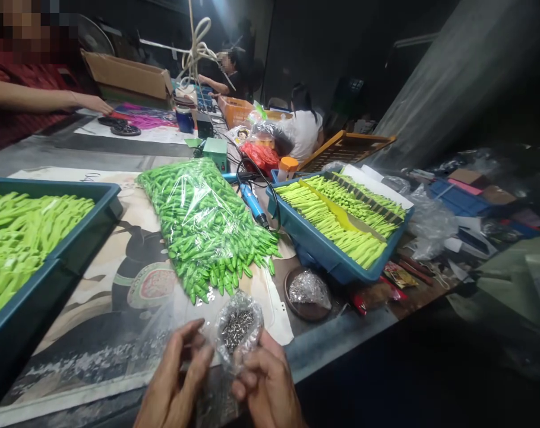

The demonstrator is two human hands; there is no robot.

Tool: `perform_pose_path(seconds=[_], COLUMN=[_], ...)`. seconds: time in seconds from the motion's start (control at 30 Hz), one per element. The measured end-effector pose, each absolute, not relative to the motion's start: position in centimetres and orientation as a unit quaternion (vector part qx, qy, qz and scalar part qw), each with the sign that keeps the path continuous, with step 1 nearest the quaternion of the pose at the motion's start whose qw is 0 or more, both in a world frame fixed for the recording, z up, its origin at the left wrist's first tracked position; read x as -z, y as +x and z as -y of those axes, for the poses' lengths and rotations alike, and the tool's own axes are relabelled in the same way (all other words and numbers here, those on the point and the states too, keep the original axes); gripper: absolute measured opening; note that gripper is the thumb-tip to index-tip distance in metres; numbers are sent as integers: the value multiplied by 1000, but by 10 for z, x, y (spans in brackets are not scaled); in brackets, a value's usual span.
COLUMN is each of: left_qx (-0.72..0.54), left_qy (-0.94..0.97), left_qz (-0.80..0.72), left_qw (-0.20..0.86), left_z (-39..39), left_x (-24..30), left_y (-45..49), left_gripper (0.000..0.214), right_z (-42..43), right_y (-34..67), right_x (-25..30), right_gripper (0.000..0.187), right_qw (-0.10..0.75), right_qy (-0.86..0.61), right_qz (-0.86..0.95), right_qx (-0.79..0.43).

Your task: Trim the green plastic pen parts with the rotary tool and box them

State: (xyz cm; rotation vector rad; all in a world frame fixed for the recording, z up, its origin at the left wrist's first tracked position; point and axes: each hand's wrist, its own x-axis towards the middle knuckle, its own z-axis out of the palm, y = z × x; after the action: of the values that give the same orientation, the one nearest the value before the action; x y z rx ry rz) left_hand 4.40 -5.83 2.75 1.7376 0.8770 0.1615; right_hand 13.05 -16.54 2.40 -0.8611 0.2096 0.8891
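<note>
A small clear plastic bag of screws (237, 330), its mouth folded open, stands at the table's near edge. My right hand (270, 377) pinches the bag's near right side, fingers curled against the plastic. On the other side, my left hand (176, 374) is beside the bag with thumb and fingers apart and nothing between them. Just beyond lies a large clear bag of green pointed plastic pieces (198, 220), some spilling from its near end. A round brown dish (312, 315) to the right holds another crumpled plastic bag (309, 288).
Blue trays of yellow-green pieces stand left (89, 238) and right (336, 264). A blue electric screwdriver (252, 202) with a black cable lies behind the green pieces, near a green power box (215, 154). Across the table, a co-worker's hand (91, 104) reaches over dark discs.
</note>
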Motion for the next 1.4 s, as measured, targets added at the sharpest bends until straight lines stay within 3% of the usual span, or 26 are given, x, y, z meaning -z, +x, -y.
perform_pose_path(seconds=[0.23, 0.47, 0.7, 0.8, 0.93, 1.07, 1.13, 1.4], left_qx=[-117, -117, -139, -130, -98, -108, -109, -130], left_qy=[772, 722, 688, 705, 712, 736, 752, 777], left_qz=[-348, -333, -308, -293, -293, -285, -286, -303], left_qw=[519, 596, 642, 633, 630, 604, 584, 537], left_z=[54, 45, 30, 21, 16, 17, 17, 18], left_x=[-16, -3, -18, -23, -18, -7, -4, -2], left_y=[93, 88, 111, 117, 114, 109, 109, 109], left_gripper=[44, 40, 36, 32, 34, 36, 37, 35], right_z=[175, 189, 151, 144, 167, 201, 211, 206], right_y=[137, 149, 129, 126, 138, 164, 178, 196], right_x=[-21, -37, -12, -14, -24, -16, -8, -11], right_gripper=[19, 12, 9, 7, 15, 34, 41, 58], right_qw=[741, 610, 719, 711, 549, 364, 264, 118], right_qy=[-488, -621, -526, -507, -629, -874, -912, -924], right_qz=[45, 146, 80, 89, 201, 301, 312, 359], right_qx=[-459, -471, -447, -479, -513, -116, -28, -62])
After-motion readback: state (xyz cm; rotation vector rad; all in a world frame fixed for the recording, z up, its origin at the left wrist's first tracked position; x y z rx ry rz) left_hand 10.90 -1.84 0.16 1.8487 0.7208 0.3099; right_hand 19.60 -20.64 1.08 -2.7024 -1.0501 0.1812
